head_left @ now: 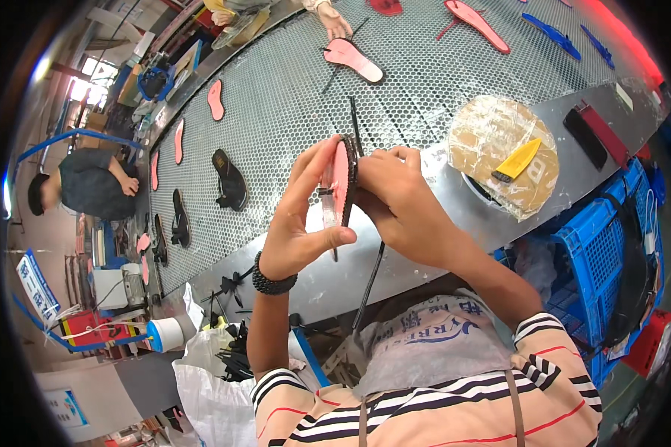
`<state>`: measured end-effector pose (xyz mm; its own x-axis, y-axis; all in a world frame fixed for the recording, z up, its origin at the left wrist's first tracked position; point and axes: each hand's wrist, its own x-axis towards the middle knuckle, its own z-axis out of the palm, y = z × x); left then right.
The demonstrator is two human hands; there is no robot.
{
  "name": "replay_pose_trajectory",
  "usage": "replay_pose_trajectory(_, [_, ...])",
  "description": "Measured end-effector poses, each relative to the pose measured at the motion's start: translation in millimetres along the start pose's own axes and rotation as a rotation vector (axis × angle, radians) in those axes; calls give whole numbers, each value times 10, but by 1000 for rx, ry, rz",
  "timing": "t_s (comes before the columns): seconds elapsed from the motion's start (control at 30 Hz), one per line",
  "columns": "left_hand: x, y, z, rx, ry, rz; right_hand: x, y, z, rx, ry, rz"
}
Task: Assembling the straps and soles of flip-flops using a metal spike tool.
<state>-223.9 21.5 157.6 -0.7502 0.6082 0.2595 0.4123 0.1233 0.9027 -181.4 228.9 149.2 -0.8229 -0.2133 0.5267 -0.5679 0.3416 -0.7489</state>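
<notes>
Upright between my hands is a sandal sole (342, 182) with a pink top face and a black edge. My left hand (287, 231) grips it, fingers on the far side and thumb at the lower end. Curled against the sole's right side is my right hand (410, 205), its fingertips partly hidden behind the sole. A black strap (370, 287) hangs below that hand, and another strap end (354, 115) sticks up above the sole. The right fingers appear closed on the strap.
A honeycomb-patterned belt (276, 134) carries pink soles, black sandals (230, 181) and blue pieces. A co-worker's hand (335, 24) touches a pink sole (354, 59). On the right are a round cardboard-topped container (477, 138), a yellow-handled tool (520, 158) and a blue crate (596, 238). Another person (97, 182) stands left.
</notes>
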Motion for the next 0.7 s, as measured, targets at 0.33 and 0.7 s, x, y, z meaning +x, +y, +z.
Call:
replay_pose_trajectory(0.33, [23, -252, -196, -36, 105, 2, 246, 336, 330, 532, 2, 117])
replay_pose_trajectory(0.7, [63, -763, -752, -147, 129, -15, 776, 597, 707, 550, -143, 146])
